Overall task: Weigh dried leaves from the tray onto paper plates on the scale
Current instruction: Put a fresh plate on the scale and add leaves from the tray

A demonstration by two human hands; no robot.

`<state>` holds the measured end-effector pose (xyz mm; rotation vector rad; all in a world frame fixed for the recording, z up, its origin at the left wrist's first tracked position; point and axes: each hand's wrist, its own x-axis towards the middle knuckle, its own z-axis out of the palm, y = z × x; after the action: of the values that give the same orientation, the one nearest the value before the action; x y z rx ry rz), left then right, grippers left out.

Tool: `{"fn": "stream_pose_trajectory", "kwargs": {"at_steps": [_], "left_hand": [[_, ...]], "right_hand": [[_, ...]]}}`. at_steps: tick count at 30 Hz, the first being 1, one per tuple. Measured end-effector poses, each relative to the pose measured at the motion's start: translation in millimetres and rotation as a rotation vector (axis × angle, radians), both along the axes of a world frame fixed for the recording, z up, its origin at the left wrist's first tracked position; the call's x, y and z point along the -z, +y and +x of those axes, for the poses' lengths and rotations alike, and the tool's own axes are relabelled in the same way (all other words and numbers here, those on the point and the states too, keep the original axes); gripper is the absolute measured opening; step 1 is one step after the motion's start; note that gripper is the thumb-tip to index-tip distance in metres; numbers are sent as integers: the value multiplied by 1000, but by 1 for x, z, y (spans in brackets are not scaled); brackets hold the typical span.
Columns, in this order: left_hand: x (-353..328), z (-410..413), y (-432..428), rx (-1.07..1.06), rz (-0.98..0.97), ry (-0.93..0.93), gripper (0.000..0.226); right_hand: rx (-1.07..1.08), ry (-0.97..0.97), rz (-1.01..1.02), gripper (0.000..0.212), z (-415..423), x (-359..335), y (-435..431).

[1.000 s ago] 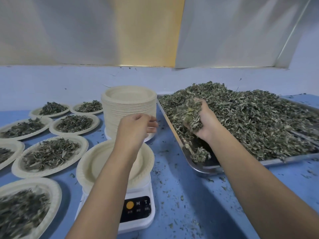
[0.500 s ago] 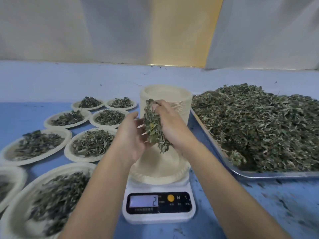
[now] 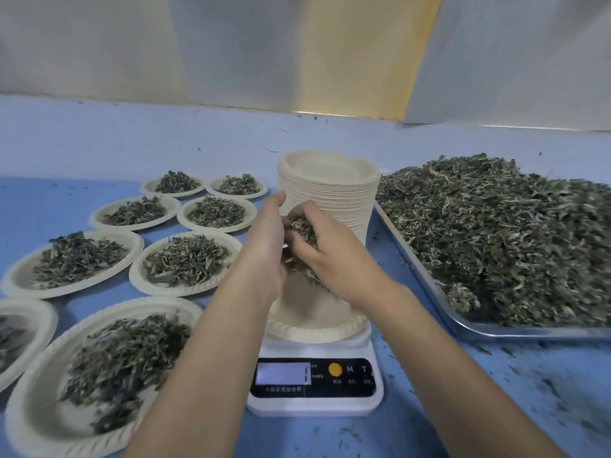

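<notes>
Blue table [image 3: 496,408] carrying everything. Metal tray [image 3: 529,332] sitting at right, heaped with dried leaves [image 3: 496,233]. Filled plates [image 3: 185,262] lying at left; stack of paper plates [image 3: 330,193] standing behind scale [image 3: 314,404]. Empty paper plate [image 3: 314,332] resting on scale. Right hand [image 3: 334,256] curling fingers round clump of leaves [image 3: 302,233] above that plate. Left hand [image 3: 264,246] pressing against clump's side, thumb raised (fingers hidden, curl unclear).

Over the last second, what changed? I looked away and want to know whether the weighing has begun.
The right hand lifted a handful of dried leaves out of the tray and carried it left, over the paper plate on the scale. The left hand moved in against the handful. Nothing was let go: the plate looks bare. The scale, the stack of plates and the filled plates stayed put.
</notes>
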<state>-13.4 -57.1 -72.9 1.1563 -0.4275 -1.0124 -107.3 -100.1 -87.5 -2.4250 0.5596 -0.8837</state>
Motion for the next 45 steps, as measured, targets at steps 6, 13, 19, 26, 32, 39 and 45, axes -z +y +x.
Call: {"fn": "stream_pose_trajectory", "kwargs": {"at_steps": [6,13,19,26,32,39,45], "left_hand": [[7,0,-6,-193,54,-84,21],[7,3,-5,-234,-46,74,32],[6,4,-3,-302,-61,78,40],[5,13,1,-354,-83,120,38],[-2,22,5,-289,-150,208,38],[-8,29,9,-268,-208,269,37],[-8,29,10,-263,-221,314,37]], "right_hand": [[4,50,-48,38,2,1,5],[-3,-15,-25,35,1,0,4],[16,-40,-64,31,-4,-3,0],[72,-11,-76,34,-8,-2,-13],[68,103,-50,38,-10,0,-17],[108,227,6,46,-11,-2,-18],[132,-70,98,14,-7,-5,-16]]}}
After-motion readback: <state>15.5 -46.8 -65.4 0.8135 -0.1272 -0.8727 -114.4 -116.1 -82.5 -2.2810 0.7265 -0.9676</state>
